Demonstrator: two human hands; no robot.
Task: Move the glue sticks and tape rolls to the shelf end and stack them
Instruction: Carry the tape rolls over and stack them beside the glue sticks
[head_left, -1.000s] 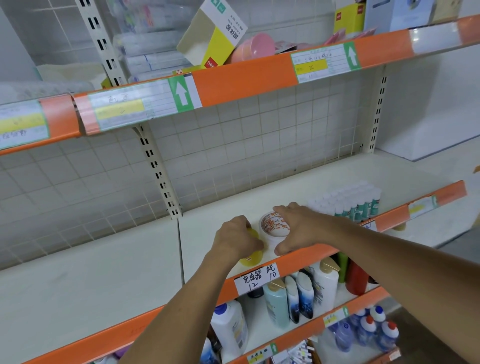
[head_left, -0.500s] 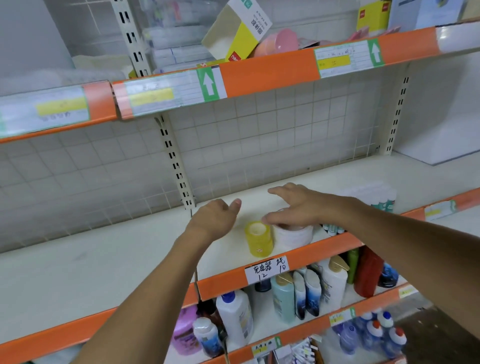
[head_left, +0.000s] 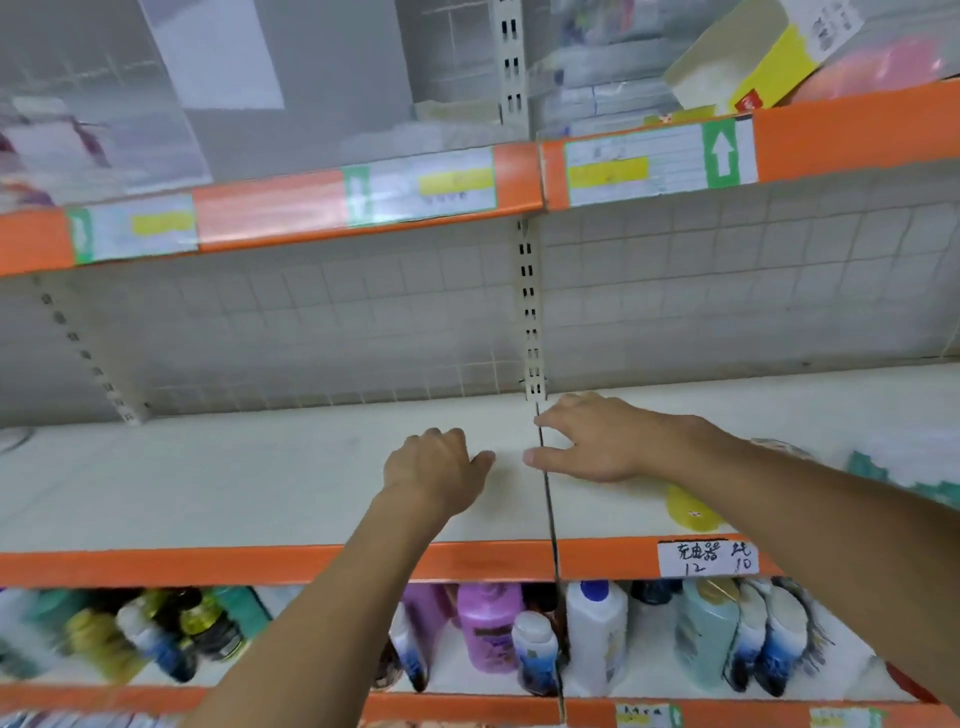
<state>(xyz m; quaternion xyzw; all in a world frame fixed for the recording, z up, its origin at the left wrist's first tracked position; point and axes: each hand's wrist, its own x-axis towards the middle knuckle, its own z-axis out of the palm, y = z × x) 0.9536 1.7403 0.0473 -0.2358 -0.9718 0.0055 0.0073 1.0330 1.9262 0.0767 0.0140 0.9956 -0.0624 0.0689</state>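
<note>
Your left hand and right hand hover released, left of the yellow tape roll, probably repositioning.

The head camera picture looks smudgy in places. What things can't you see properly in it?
Head view:
- Yellow tape roll: top hidden under the right forearm, motion-blurred.
- White tape roll: only a sliver shows behind that forearm.
- Glue sticks: smeared by blur, cut off by the right edge; uncountable.
- Left hand fingertips: hidden behind the knuckles.
- Bottles lower left: too blurred to identify.
</note>
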